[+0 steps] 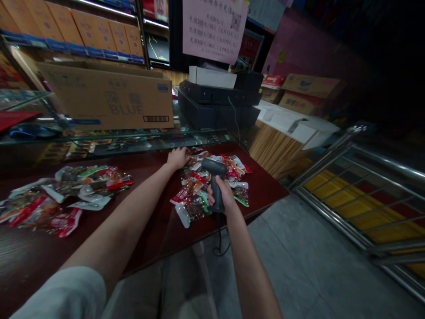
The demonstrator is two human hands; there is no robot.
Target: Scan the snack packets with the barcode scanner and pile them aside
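The right hand (226,196) was wrapped firmly around the grip of a handheld barcode scanner (214,165), thumb along its near side, leaving no gap. From its foot, at six o'clock, a dark cable (219,241) hung past the table edge. Under and around the scanner lay a loose heap of sealed snack packets (195,182). At ten o'clock from the scanner, the left hand (178,157) reached the heap's far edge with its fingers bent; whether they pinched a packet could not be told.

At nine o'clock, well apart on the same dark red table (159,228), lay a second heap of similar packets (89,188). The division into two heaps suggested work partway through, but nothing showed which heap was done. A cardboard carton (129,95) stood beyond, towards eleven o'clock.
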